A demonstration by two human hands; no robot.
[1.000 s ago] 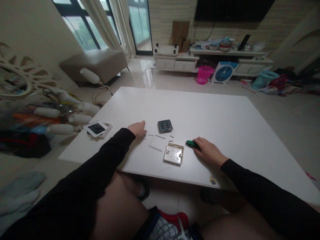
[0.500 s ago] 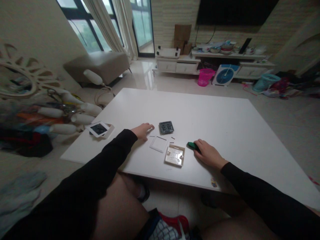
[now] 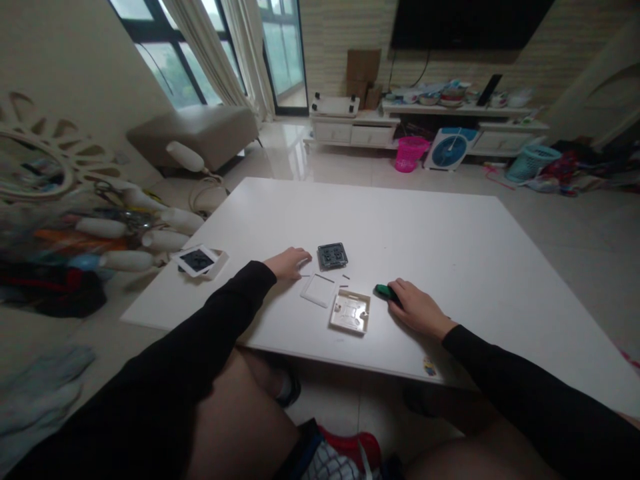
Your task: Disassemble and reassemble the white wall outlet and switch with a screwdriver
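My left hand (image 3: 289, 263) reaches low over the white table, fingers stretched out and apart, with nothing seen in it. Its thumb is close to a thin screw-like piece (image 3: 305, 275). To its right sits a dark square socket module (image 3: 332, 256). A thin white square frame (image 3: 319, 290) lies flat below the fingers. Beside that frame rests an open white square back box (image 3: 351, 312). Two more small screw-like pieces (image 3: 345, 281) lie between module and box. On the right, my right hand (image 3: 415, 305) is closed around a green and black hand tool (image 3: 385, 291); its kind is unclear.
At the table's left edge, a white-framed dark panel (image 3: 197, 260) leans on a white box. Lamp-like white arms (image 3: 186, 157) stand beside that edge. Beyond the table (image 3: 425, 227) are a pink basket (image 3: 410, 155) and a blue fan (image 3: 449, 149).
My left hand has moved to the right, toward the dark module and the small thin pieces. My right hand stays in place with the green and black tool.
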